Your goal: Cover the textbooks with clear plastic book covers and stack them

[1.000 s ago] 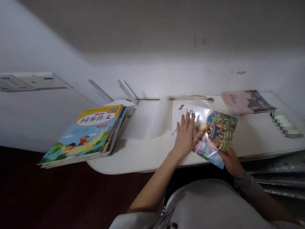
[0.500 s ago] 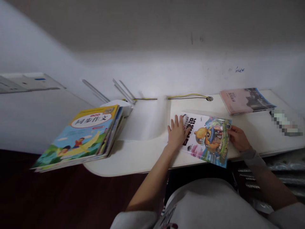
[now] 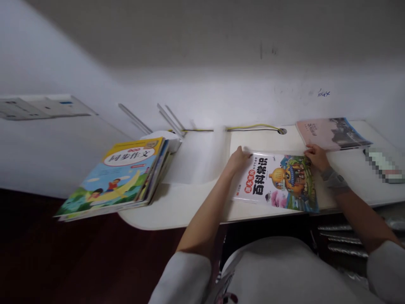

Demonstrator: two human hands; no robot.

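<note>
In front of me on the white desk (image 3: pixel 183 204) lies a book (image 3: pixel 267 192) with a glossy white cover and a colourful gourd-house picture. My left hand (image 3: pixel 239 160) is closed at its upper left corner, with the fingers partly hidden from view. At the upper right corner, my right hand (image 3: pixel 317 157) pinches the edge between thumb and fingers. To the left of the book, a translucent sheet (image 3: pixel 198 164) with a raised, curled right edge rests on the desk.
A stack of books (image 3: pixel 117 173) overhangs the desk's left end, beside a white router (image 3: pixel 172 141) with antennas. A pink-and-grey book (image 3: pixel 329 134) and a blurred-out phone (image 3: pixel 384 165) are at right. A yellow-and-black cable (image 3: pixel 253 127) runs along the wall into a hole.
The book has turned straighter. My left hand has gone from spread on the cover to closed at its upper left corner; my right hand has moved up the right edge.
</note>
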